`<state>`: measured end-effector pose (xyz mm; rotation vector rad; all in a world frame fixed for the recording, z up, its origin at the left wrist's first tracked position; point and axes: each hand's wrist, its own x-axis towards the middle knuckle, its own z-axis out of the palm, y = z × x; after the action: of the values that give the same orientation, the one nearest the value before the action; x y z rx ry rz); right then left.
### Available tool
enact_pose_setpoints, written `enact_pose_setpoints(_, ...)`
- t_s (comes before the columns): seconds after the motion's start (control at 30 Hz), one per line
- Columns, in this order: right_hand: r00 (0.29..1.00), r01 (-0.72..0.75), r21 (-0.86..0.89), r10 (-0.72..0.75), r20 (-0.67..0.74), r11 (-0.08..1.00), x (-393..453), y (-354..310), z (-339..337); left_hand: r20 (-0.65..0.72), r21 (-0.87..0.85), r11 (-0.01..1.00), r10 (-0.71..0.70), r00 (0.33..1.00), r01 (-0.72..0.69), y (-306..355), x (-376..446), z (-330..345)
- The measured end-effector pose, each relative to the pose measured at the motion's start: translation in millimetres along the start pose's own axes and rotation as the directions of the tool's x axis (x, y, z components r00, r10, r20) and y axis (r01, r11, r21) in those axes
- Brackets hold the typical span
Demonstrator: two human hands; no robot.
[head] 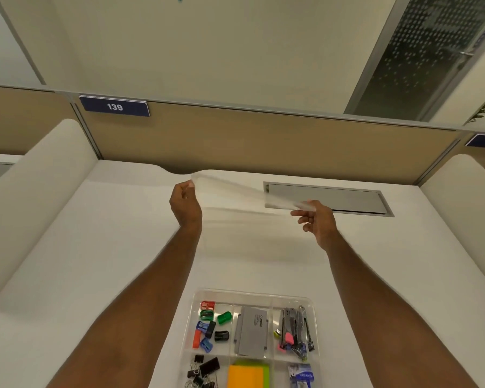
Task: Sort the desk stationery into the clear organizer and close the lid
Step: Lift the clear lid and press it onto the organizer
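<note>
Your left hand (pixel 186 203) and right hand (pixel 315 221) pinching the clear lid (pixel 235 191) ends, raised above the counter (pixel 95 261), filled organizer (pixel 311 301) near you

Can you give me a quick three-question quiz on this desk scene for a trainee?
1. True or false: the clear lid is already on the organizer.
2. Which hands grip the lid? A) only the left hand B) only the right hand C) both
3. Fill in: the grey case lies in the ______ compartment of the organizer's far row.

Key
1. False: it is held up above the desk, well beyond the organizer.
2. C: one hand at each end.
3. Middle: sharpeners sit to its left, nail clippers to its right.
</note>
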<state>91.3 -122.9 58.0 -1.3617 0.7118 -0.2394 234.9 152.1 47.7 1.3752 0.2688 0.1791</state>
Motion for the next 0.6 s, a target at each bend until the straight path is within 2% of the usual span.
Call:
enact_pose_setpoints(0.03,1.000,0.021,0.002,-0.021,-0.021,1.000,-3.7,-0.9,1.9,0.049,-0.142,0.983,-0.112,0.993,0.118,4.2,0.3,-0.8)
enact_pose_setpoints(0.1,0.997,0.068,0.002,-0.068,-0.031,0.998,-10.9,-2.6,5.1,0.227,-0.385,0.864,-0.253,0.941,0.325,14.2,-0.9,-4.6)
enact_pose_setpoints(0.17,0.995,0.093,0.028,-0.092,-0.025,0.995,-18.9,-5.8,6.3,0.313,-0.419,0.841,-0.219,0.924,0.342,23.6,-0.5,-10.7)
enact_pose_setpoints(0.23,0.995,0.095,0.037,-0.094,-0.028,0.995,-28.6,-11.0,5.4,0.392,-0.390,0.859,-0.171,0.904,0.332,30.5,2.9,-18.2)
enact_pose_setpoints(0.3,0.996,0.086,0.000,-0.086,0.001,0.996,-38.7,-14.6,3.3,0.464,-0.316,0.878,-0.187,0.866,0.359,35.3,9.3,-27.6)
enact_pose_setpoints(0.37,0.996,0.074,-0.044,-0.071,0.047,0.996,-48.0,-15.5,0.6,0.489,-0.178,0.924,-0.217,0.845,0.339,37.1,15.3,-37.7)
enact_pose_setpoints(0.43,0.996,0.067,-0.089,-0.061,0.070,0.994,-57.4,-15.0,-0.8,0.490,-0.002,0.967,-0.221,0.843,0.255,36.6,18.0,-47.8)
enact_pose_setpoints(0.5,0.999,0.043,-0.100,-0.041,0.020,0.994,-66.2,-12.8,-0.8,0.499,0.106,0.973,-0.231,0.835,0.206,36.5,15.8,-57.5)
enact_pose_setpoints(0.6,0.991,0.001,-0.117,-0.017,-0.136,0.993,-77.1,-6.5,1.1,0.499,0.231,0.957,-0.272,0.823,0.176,37.1,6.6,-72.2)
